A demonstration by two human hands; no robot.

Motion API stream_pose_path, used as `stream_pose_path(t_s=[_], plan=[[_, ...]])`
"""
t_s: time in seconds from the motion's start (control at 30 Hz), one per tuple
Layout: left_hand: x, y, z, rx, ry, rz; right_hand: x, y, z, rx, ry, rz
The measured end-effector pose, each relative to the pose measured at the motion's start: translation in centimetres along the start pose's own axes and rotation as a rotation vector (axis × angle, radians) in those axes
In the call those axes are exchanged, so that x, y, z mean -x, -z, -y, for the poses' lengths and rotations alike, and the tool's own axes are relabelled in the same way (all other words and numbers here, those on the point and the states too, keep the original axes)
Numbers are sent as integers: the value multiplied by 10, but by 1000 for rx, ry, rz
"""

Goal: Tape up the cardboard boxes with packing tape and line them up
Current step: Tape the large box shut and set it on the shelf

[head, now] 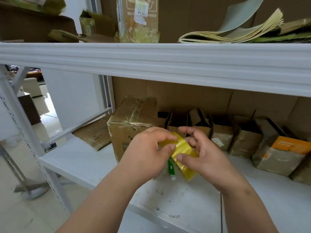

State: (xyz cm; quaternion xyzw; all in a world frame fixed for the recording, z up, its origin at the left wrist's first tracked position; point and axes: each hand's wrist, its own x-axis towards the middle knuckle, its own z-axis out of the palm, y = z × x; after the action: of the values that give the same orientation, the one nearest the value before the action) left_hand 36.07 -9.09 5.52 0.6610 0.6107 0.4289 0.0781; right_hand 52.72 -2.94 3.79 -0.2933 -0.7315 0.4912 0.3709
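White metal shelving [151,56], tiled floor [20,207]

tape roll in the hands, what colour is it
Yellow, translucent; the tape roll shows best in the head view, the only one.

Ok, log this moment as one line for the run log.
stage: starting tape | left hand: pinches tape end | right hand: holds yellow tape roll | taped box: on shelf behind hands
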Motion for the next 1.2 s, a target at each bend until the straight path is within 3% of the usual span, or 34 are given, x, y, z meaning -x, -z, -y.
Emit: stream_pose_path(t_s=[0.17,0.33,0.6,0.77,1.0,1.2], plan=[[2,-4,-18,-42,145,-81,7,-2,8,161,4,-1],[5,0,-25,-170,130,-83,8,-12,13,238,66,-26],[21,27,-38,-328,174,-45,12,-23,18,-6,22,49],[27,38,-30,-143,230,-75,13,-28,14,-202,-34,163],[32,48,-15,-198,206,-61,4,-39,13,-161,-22,181],[26,77,-8,-62,191,-219,0,-19,6,-322,-28,469]])
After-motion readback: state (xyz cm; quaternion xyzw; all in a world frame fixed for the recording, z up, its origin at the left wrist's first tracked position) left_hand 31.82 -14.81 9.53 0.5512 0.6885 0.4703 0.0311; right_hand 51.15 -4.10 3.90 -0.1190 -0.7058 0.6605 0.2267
